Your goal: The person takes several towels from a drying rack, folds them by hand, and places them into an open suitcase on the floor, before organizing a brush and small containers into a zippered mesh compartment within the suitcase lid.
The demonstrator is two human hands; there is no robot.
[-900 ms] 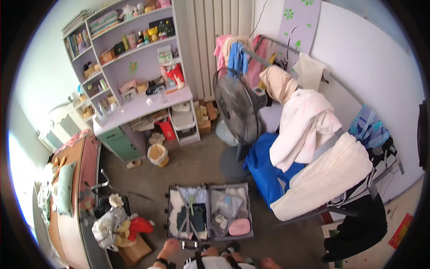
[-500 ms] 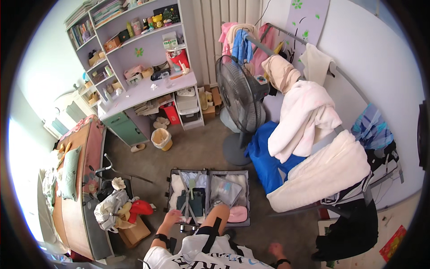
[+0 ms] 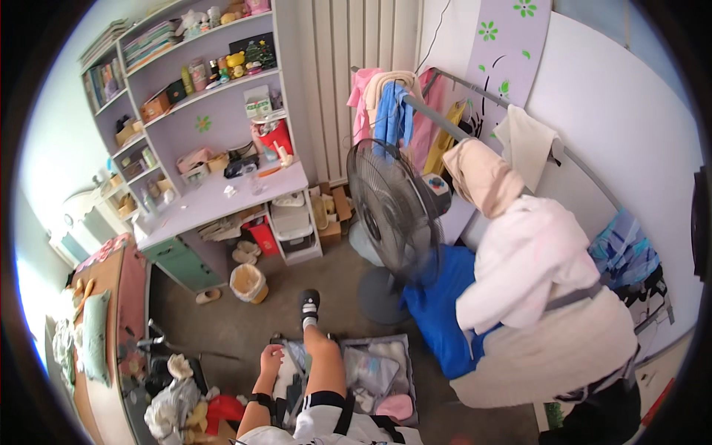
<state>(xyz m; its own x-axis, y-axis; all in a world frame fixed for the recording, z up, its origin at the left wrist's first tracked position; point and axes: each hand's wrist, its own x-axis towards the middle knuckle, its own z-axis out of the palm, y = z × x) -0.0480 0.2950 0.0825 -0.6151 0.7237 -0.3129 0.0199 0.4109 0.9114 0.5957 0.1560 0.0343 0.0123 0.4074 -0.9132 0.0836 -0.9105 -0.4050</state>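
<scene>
OK, status: left hand (image 3: 272,360) is up by the far left corner of the open suitcase (image 3: 408,363), fingers loosely bent and apart, nothing visible in the grip. Can't tell if it touches the case edge. Right hand: only a faint reddish blur (image 3: 460,439) at the lower edge, may be it; can't tell its state.

Suitcase lies flat on the floor in front of me. My bare leg (image 3: 326,363) crosses over it, black shoe (image 3: 309,304) just beyond its far edge. Right half holds a translucent bag (image 3: 371,371) and, nearer me, a pink pouch (image 3: 394,406). Left half is mostly hidden by arm and leg; dark cloth (image 3: 293,389) shows between.

Around: standing fan (image 3: 386,208) beyond the case, blue fabric (image 3: 437,319) to the right, bench (image 3: 215,208) further back with waste bin (image 3: 248,284) in front.
</scene>
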